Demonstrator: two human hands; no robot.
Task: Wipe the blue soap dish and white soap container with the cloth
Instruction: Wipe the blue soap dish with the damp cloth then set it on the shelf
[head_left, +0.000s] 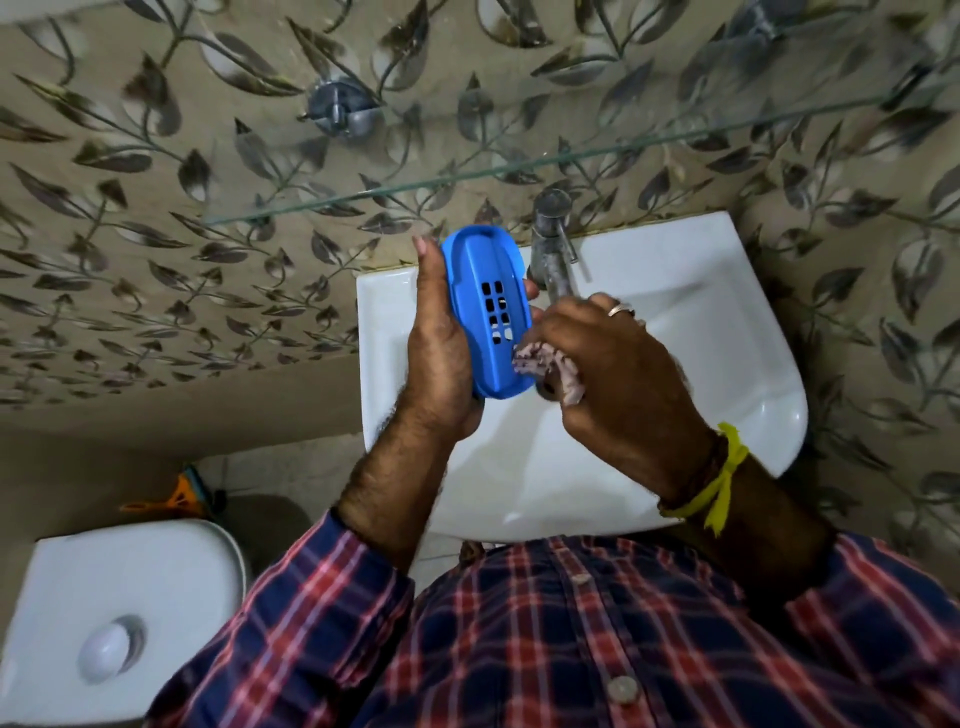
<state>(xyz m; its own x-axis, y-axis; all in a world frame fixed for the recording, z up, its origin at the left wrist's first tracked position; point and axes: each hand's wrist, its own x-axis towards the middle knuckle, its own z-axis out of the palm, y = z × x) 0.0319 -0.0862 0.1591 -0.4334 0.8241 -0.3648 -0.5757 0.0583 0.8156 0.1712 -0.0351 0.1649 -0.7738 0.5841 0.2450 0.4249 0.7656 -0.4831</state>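
Left hand gripping blue soap dish, right hand bunching cloth against it; above white basin, steel tap, leaf-patterned wall tiles

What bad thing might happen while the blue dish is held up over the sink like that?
The blue plastic soap dish with drain holes is pinched only at its edges by the left hand, so the right hand pushing the crumpled cloth might knock it into the white ceramic basin. It could also bump the metal tap beside it.
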